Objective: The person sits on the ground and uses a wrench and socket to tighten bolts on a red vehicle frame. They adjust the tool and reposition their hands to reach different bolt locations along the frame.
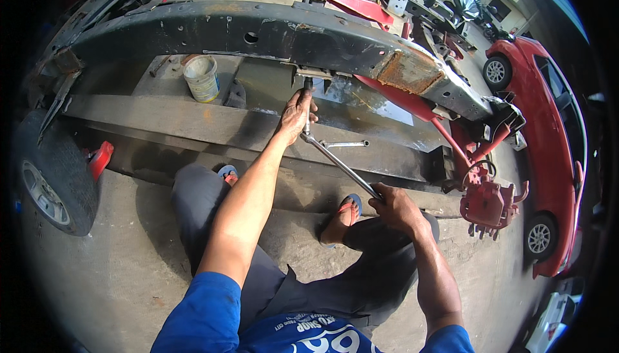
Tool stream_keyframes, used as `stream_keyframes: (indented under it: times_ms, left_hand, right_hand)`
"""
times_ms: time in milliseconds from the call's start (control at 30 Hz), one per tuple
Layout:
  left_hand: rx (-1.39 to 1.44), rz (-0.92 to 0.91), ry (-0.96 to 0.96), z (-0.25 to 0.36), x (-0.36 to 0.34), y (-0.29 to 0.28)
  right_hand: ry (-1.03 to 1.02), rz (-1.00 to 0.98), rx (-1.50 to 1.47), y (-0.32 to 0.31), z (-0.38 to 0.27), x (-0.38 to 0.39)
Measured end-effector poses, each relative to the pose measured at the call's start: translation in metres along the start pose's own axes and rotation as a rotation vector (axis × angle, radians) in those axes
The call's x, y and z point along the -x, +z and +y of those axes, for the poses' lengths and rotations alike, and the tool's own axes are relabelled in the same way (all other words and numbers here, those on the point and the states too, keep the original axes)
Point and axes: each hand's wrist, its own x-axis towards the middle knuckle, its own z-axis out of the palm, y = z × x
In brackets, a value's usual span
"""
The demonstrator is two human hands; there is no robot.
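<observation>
My left hand (296, 117) is closed round the upright socket extension (307, 105), just below its dark socket (308, 84). The socket's top meets a bracket (313, 72) on the underside of a dark chassis rail (225, 29). From the extension's lower end, a long chrome ratchet handle (342, 165) slants down to the right. My right hand (398, 209) grips the end of that handle, above my right knee. A chrome wrench (345, 143) shows beside the ratchet head; whether it touches the ratchet I cannot tell.
A dirty white bucket (201, 78) stands behind the metal beam (161, 121). To the left leans a wheel (51, 179) near a red object (100, 159). A red brake caliper (490, 201) hangs at right, with a red car (548, 153) beyond. Wet ground lies under the rail.
</observation>
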Motion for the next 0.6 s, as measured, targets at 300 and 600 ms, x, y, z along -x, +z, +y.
stream_keyframes:
  times_ms: [300, 600]
  left_hand:
    - [-0.866, 0.083, 0.618, -0.024, -0.073, -0.007]
    - [-0.424, 0.148, 0.455, -0.062, -0.104, -0.028]
  right_hand:
    - [-0.056, 0.014, -0.056, -0.037, 0.021, -0.079]
    - [-0.086, 0.075, -0.05, -0.029, 0.043, -0.102]
